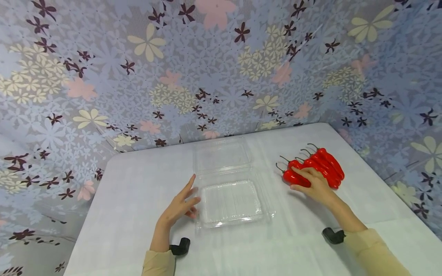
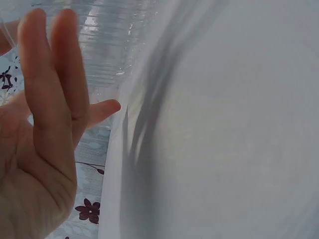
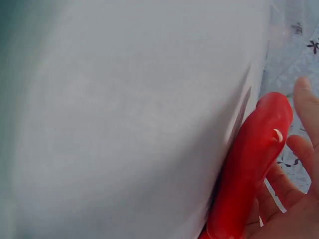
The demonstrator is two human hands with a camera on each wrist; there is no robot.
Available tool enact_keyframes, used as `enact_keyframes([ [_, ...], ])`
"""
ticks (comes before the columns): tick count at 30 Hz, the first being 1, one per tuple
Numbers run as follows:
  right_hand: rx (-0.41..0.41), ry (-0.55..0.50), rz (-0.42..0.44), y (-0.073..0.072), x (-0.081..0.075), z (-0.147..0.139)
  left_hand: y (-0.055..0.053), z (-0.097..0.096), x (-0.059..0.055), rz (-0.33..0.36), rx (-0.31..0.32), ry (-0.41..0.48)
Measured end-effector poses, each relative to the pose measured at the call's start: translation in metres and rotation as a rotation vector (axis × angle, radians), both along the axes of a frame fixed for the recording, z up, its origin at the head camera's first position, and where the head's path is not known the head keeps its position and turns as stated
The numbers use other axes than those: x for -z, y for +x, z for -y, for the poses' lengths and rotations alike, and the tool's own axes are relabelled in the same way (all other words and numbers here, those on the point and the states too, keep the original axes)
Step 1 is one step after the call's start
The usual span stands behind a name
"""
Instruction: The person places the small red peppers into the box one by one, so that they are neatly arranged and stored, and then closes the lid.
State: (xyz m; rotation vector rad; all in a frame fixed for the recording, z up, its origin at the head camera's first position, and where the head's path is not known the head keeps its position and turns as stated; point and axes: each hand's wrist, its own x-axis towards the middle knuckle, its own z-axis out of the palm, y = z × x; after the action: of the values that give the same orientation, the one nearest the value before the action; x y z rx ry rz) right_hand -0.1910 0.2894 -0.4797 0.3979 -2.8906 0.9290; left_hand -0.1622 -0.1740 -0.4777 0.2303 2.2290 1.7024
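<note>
A clear plastic clamshell container [image 1: 232, 221] lies unfolded on the table, its lid [image 1: 222, 157] laid back toward the wall. Beside the container's left edge is my left hand [image 1: 178, 207], fingers extended and apart, holding nothing. In the left wrist view the ribbed plastic [image 2: 104, 55] shows behind the fingers. Several glossy red peppers [image 1: 322, 163] with thin dark stems lie side by side at the right. Over the leftmost pepper [image 1: 293, 178] is my right hand [image 1: 315, 186], thumb and forefinger spread; whether they touch it is unclear. The right wrist view shows a red pepper [image 3: 249, 164] close to the palm.
A white cloth covers the table [image 1: 138, 184]. Floral fabric [image 1: 214, 76] hangs along the back and sides of the table. A dark wrist-camera mount [image 1: 180, 246] sits at the left wrist, another mount [image 1: 333, 235] at the right.
</note>
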Motion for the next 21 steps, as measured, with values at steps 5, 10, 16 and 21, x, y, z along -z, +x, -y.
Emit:
enact_keyframes([
  [5,-0.013,0.016,0.035,-0.004,0.001,0.002,0.003,-0.001,-0.01,0.027,0.034,0.055],
  [10,0.014,-0.012,0.08,-0.005,0.002,0.006,0.001,0.002,-0.001,0.026,0.049,0.087],
  [16,0.02,-0.061,0.123,-0.007,0.003,0.005,0.0,0.003,0.004,0.046,0.051,0.145],
  [21,0.011,-0.059,0.118,-0.004,0.005,0.001,0.001,-0.001,0.01,0.087,0.074,0.193],
])
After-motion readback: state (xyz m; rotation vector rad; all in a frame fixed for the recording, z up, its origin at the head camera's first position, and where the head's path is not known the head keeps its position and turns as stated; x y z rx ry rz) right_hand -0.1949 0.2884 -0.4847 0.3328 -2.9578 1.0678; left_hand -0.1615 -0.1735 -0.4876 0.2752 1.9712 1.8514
